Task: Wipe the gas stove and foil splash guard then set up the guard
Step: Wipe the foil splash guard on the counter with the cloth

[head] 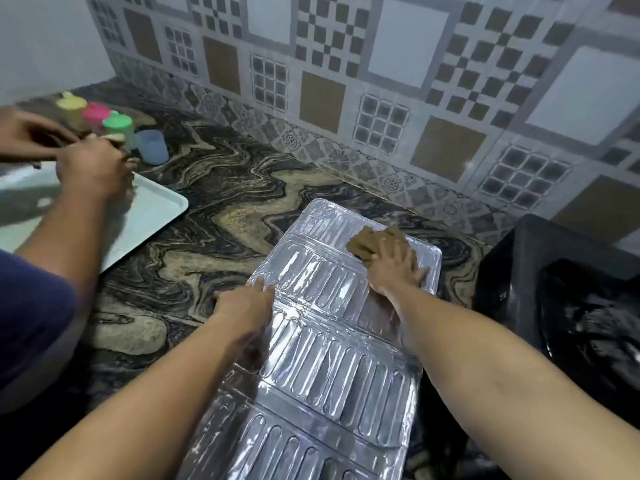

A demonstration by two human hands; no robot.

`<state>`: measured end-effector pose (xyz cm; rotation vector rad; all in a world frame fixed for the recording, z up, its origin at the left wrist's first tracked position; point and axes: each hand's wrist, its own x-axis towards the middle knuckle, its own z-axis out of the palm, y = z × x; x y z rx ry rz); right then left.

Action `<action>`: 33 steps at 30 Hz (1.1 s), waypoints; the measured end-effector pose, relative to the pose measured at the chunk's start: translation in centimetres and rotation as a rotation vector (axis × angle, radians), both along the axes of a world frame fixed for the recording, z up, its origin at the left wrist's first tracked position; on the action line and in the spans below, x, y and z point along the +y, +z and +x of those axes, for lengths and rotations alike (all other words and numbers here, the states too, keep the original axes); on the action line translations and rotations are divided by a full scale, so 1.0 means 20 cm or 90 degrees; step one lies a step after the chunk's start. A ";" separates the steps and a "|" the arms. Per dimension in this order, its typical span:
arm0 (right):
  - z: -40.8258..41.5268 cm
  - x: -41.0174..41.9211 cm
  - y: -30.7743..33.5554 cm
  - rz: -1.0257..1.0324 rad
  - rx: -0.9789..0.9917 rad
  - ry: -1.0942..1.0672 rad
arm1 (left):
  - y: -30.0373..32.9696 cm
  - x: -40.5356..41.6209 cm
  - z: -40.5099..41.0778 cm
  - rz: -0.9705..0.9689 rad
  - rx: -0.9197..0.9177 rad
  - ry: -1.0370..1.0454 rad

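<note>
I see a home kitchen: patterned wall tiles (346, 74) beyond my hands, a marbled stone counter (221, 188) beneath them.

Ribbed foil splash guard (322, 358) flat on counter; black gas stove (561, 292) right.

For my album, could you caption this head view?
Left hand steadies foil splash guard; right hand presses brown cloth.
</note>
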<state>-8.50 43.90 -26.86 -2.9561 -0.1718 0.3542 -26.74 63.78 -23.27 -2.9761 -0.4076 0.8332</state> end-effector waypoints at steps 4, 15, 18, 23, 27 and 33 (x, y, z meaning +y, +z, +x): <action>0.06 -0.18 0.05 0.025 0.054 -0.164 | 0.00 0.01 0.00 -0.005 -0.004 -0.006; -0.26 0.02 0.02 -0.022 -0.125 0.043 | 0.01 0.01 -0.01 -0.004 -0.012 -0.019; -0.18 -0.12 0.03 -0.065 -0.069 -0.141 | 0.02 0.00 -0.01 -0.002 0.003 -0.022; -0.10 -0.14 0.11 -0.103 0.030 -0.204 | 0.02 0.01 0.00 -0.006 -0.010 -0.014; -0.14 -0.14 0.17 -0.192 0.110 -0.156 | 0.03 0.01 -0.01 -0.016 -0.012 -0.013; -0.32 -0.06 0.22 -0.147 0.118 -0.055 | 0.05 -0.01 -0.03 -0.008 0.013 -0.014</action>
